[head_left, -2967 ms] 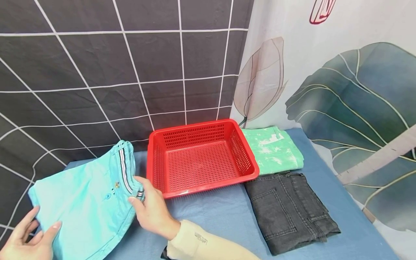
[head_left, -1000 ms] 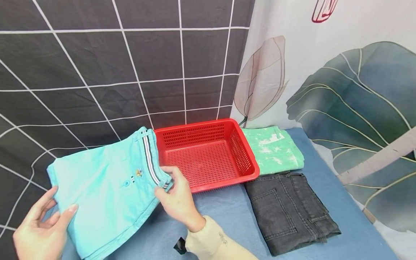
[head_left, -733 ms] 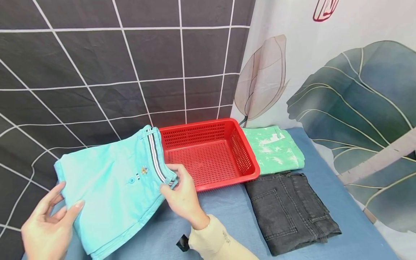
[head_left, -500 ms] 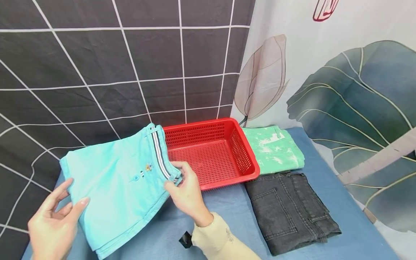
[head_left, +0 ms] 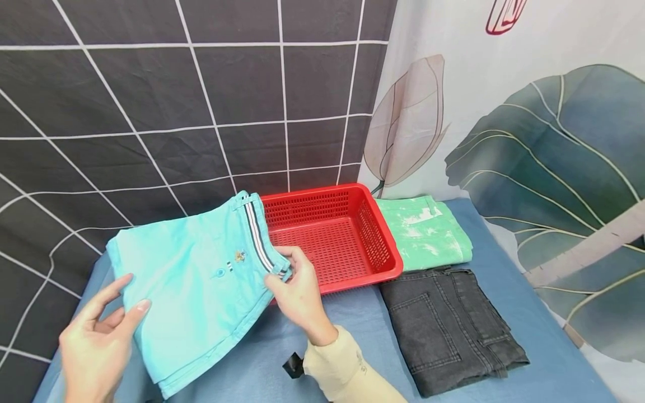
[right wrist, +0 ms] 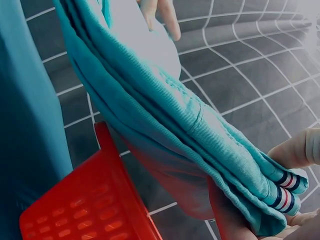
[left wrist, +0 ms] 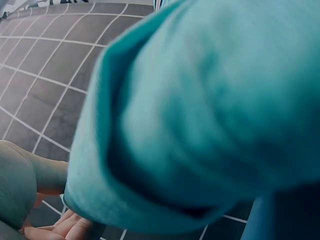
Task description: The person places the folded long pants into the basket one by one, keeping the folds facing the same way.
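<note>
Light blue shorts (head_left: 186, 280), folded in half, hang tilted between my hands over the blue cloth. The right hand (head_left: 299, 288) pinches the corner of the striped waistband, thumb in front. At the leg end, my left hand (head_left: 101, 336) holds the side edge, its thumb on the front of the fabric; its other fingers are partly hidden. The left wrist view shows the shorts (left wrist: 200, 110) close up, with a leg hem. In the right wrist view the folded waistband (right wrist: 210, 130) lies above the red basket (right wrist: 95, 200). The basket (head_left: 332, 288) is overlapped by the waistband end.
Right of the basket lie folded green-and-white clothing (head_left: 423, 232) and folded black jeans (head_left: 448, 330) on the blue cloth (head_left: 353, 358). A dark gridded backdrop (head_left: 151, 101) rises behind, with a leaf-patterned curtain (head_left: 544, 168) at the right. A small black object (head_left: 293, 365) sits by the right cuff.
Both hands have carried the shorts rightward and slightly up. The waistband now covers the left end of the basket, which was uncovered three seconds ago. The other clothes have stayed put.
</note>
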Demonstrator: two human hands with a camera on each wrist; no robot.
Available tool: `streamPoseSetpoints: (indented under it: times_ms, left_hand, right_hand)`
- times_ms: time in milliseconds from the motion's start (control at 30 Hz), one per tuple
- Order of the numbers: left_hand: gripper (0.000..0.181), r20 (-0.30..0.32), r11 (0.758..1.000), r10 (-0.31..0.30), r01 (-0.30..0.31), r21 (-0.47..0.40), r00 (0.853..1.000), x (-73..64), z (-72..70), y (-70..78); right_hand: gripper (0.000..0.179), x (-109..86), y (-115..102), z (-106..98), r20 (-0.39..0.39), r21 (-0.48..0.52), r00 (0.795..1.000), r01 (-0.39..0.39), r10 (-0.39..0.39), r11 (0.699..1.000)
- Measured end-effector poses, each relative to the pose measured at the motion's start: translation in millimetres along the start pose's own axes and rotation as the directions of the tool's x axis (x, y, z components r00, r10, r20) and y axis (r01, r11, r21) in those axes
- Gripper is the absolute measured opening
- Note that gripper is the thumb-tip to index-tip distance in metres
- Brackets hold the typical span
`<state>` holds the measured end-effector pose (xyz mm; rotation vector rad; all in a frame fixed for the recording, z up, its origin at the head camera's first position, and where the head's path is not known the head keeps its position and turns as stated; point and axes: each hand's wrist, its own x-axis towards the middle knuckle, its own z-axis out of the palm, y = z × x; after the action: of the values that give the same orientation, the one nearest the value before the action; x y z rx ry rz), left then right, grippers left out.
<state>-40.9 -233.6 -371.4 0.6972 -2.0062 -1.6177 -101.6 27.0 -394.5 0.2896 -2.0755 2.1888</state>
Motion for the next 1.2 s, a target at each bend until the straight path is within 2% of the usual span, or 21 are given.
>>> streamPoseSetpoints:
  times_ms: [333,567,767,933,1200]
  left_hand:
    - [0.048,0.02,0.996,0.065,-0.066,0.051,0.998,-0.3,8.1,1.7]
    - [0.05,0.04,0.984,0.091,-0.096,0.152,0.995,0.4,11.7,3.9]
    - [0.05,0.082,0.991,0.079,-0.087,0.1,0.993,2.4,17.6,9.4]
    - [0.049,0.099,0.995,0.086,-0.091,0.048,0.991,2.2,21.7,14.6]
    - [0.047,0.125,0.98,0.164,-0.177,0.094,0.978,3.1,30.3,14.8]
  right_hand:
    - [0.044,2.0,-2,-7,-0.022,0.026,1.0,-0.006,0.006,1.0]
    - [0.041,3.8,-4,-11,-0.034,0.028,0.999,-0.007,0.008,1.0]
    - [0.041,5.5,-3,-17,-0.058,0.036,0.998,-0.003,0.005,0.999]
    - [0.042,6.6,-3,-21,-0.056,0.036,0.998,-0.03,0.032,0.999]
    - [0.041,8.6,-5,-28,-0.063,0.041,0.998,-0.023,0.025,0.999]
